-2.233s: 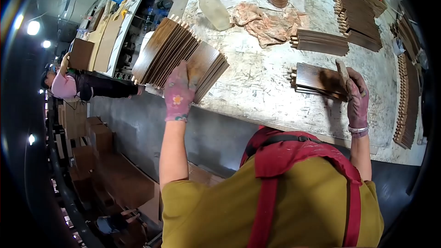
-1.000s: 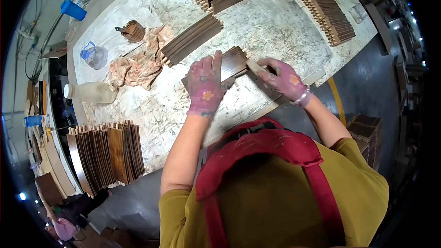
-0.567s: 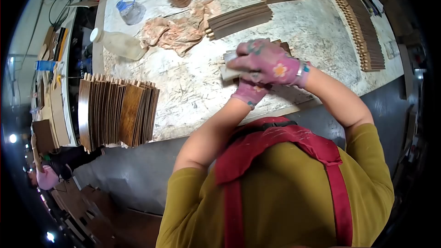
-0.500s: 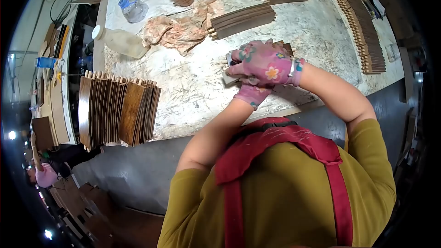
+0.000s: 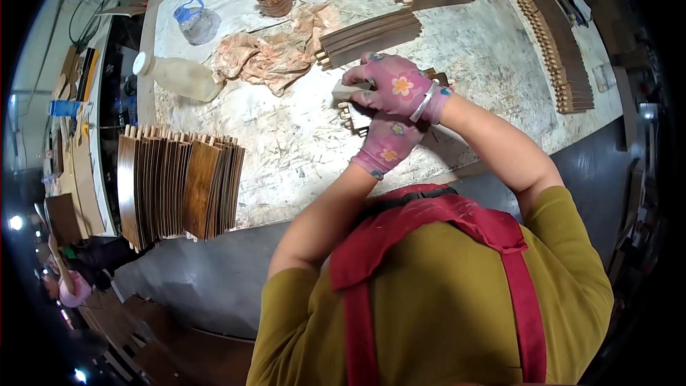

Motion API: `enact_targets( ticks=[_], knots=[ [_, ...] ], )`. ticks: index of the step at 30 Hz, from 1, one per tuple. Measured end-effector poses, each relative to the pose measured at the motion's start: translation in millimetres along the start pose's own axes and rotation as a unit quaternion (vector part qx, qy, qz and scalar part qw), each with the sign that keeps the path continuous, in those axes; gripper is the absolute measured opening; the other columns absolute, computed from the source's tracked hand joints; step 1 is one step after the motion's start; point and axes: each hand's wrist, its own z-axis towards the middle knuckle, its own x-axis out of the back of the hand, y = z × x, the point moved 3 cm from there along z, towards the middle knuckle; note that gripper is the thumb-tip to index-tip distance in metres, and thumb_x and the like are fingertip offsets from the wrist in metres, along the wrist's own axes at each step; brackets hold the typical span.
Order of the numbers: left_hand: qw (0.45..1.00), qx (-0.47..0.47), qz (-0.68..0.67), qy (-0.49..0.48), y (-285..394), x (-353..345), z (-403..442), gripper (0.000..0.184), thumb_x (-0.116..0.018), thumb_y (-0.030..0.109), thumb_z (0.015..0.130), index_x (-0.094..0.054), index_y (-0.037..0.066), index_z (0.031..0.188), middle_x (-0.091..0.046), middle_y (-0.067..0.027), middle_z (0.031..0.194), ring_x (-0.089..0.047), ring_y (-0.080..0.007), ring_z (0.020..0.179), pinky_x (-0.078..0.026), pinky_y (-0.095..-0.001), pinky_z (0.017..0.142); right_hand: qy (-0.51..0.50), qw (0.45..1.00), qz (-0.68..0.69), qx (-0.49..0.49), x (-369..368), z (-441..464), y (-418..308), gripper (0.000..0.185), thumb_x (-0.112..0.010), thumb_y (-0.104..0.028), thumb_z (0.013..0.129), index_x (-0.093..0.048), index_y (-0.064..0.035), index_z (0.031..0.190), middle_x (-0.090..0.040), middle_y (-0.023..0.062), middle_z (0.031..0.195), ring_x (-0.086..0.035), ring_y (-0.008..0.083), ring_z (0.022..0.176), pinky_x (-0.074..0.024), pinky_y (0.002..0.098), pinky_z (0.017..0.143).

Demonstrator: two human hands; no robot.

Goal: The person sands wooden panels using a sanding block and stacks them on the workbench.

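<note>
My right hand, in a pink flowered glove, is closed around a pale flat block. It lies across a small stack of dark wooden slats, most of which is covered by my hands. Just below it my left hand, gloved alike, rests on the near side of the same stack; its fingers are hidden beneath my right hand. Behind them lies a bundle of slats with pegged ends. To the left a larger row of slats stands at the table's edge.
On the white, stained table are a crumpled cloth, a milky bottle, a clear jug and a brown pot. More slats line the right side. A person in pink is at far left.
My hands came together over the small stack from apart. Lately my right hand, with the pale block, has shifted slightly left and back across the slats.
</note>
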Motion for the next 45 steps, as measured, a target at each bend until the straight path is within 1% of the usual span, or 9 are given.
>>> enact_targets(
  ticks=[12, 14, 21, 29, 33, 36, 38, 40, 45],
  knots=[
    [0.997, 0.003, -0.038, -0.073, 9.9, 24.0, 16.5, 0.039, -0.063, 0.019, 0.084, -0.060, 0.005, 0.120, -0.061, -0.0131, 0.123, -0.055, -0.0335, 0.119, -0.049, -0.0439, 0.097, 0.065, 0.969, -0.169, -0.167, 90.7, -121.9, 120.6, 0.033, -0.065, -0.031, 0.086, -0.067, -0.0141, 0.115, -0.065, 0.0155, 0.103, -0.062, 0.0372, 0.094, -0.0499, 0.0446, 0.081],
    [0.992, 0.038, 0.061, -0.102, 12.6, 38.1, 18.3, 0.066, -0.062, 0.042, 0.088, -0.048, 0.003, 0.139, -0.043, -0.0186, 0.147, -0.035, -0.0359, 0.140, -0.024, -0.0520, 0.116, 0.174, 0.976, 0.010, -0.134, 88.5, -117.7, 111.2, 0.039, -0.066, -0.036, 0.088, -0.067, -0.0087, 0.115, -0.065, 0.0151, 0.103, -0.064, 0.0309, 0.094, -0.0507, 0.0401, 0.083],
    [0.973, 0.090, 0.105, -0.187, 6.3, 44.0, 16.9, 0.086, -0.071, 0.045, 0.081, -0.040, -0.005, 0.143, -0.038, -0.0240, 0.149, -0.029, -0.0385, 0.143, -0.015, -0.0536, 0.119, 0.319, 0.782, 0.523, -0.115, -21.5, -48.0, 52.4, 0.061, -0.074, -0.045, 0.084, -0.062, -0.0024, 0.125, -0.063, 0.0136, 0.122, -0.062, 0.0207, 0.106, -0.0507, 0.0312, 0.093],
    [0.970, 0.153, 0.148, -0.116, -39.8, 95.9, -23.8, 0.088, -0.069, 0.051, 0.083, -0.038, -0.005, 0.144, -0.039, -0.0244, 0.149, -0.032, -0.0403, 0.141, -0.019, -0.0514, 0.118, 0.428, 0.735, 0.490, -0.191, 23.5, -61.2, 62.9, 0.060, -0.076, -0.050, 0.080, -0.063, -0.0037, 0.116, -0.067, 0.0048, 0.095, -0.063, 0.0140, 0.083, -0.0539, 0.0239, 0.075],
    [0.969, 0.102, 0.147, -0.168, -26.4, 64.2, -8.9, 0.089, -0.073, 0.046, 0.079, -0.038, -0.004, 0.144, -0.035, -0.0221, 0.151, -0.030, -0.0388, 0.142, -0.021, -0.0508, 0.117, 0.245, 0.799, 0.540, -0.096, -3.7, -21.2, 4.5, 0.074, -0.070, -0.065, 0.078, -0.063, -0.0051, 0.120, -0.065, 0.0129, 0.114, -0.061, 0.0268, 0.109, -0.0493, 0.0372, 0.098],
    [0.965, 0.113, 0.141, -0.191, -28.7, 67.1, -8.8, 0.089, -0.075, 0.043, 0.077, -0.038, -0.002, 0.145, -0.033, -0.0189, 0.153, -0.028, -0.0374, 0.144, -0.020, -0.0500, 0.117, 0.325, 0.770, 0.522, -0.171, -9.5, -22.6, 35.7, 0.079, -0.071, -0.067, 0.075, -0.063, -0.0024, 0.120, -0.064, 0.0153, 0.113, -0.061, 0.0265, 0.108, -0.0519, 0.0369, 0.092],
    [0.967, 0.114, 0.136, -0.185, -29.5, 71.4, -13.9, 0.089, -0.076, 0.042, 0.076, -0.039, 0.000, 0.145, -0.033, -0.0180, 0.154, -0.027, -0.0371, 0.144, -0.020, -0.0498, 0.117, 0.365, 0.747, 0.527, -0.178, 9.4, -43.1, 68.8, 0.075, -0.075, -0.063, 0.074, -0.063, -0.0013, 0.116, -0.067, 0.0076, 0.090, -0.063, 0.0174, 0.081, -0.0549, 0.0300, 0.073],
    [0.968, 0.102, 0.140, -0.182, -30.3, 75.1, -6.3, 0.088, -0.076, 0.042, 0.075, -0.040, 0.002, 0.145, -0.033, -0.0180, 0.154, -0.026, -0.0369, 0.145, -0.020, -0.0498, 0.117, 0.408, 0.698, 0.540, -0.235, 21.4, -65.6, 104.0, 0.051, -0.077, -0.034, 0.080, -0.064, -0.0001, 0.116, -0.067, 0.0116, 0.103, -0.062, 0.0148, 0.085, -0.0524, 0.0236, 0.070],
    [0.966, 0.073, 0.049, -0.242, -18.0, 77.7, 34.2, 0.076, -0.081, 0.025, 0.072, -0.049, 0.010, 0.140, -0.055, -0.0172, 0.120, -0.054, -0.0351, 0.112, -0.043, -0.0456, 0.099, 0.488, 0.735, 0.450, -0.141, 43.5, -113.6, 115.4, 0.047, -0.070, -0.030, 0.090, -0.061, 0.0020, 0.124, -0.065, 0.0081, 0.113, -0.060, 0.0145, 0.101, -0.0462, 0.0273, 0.092]
  ],
)
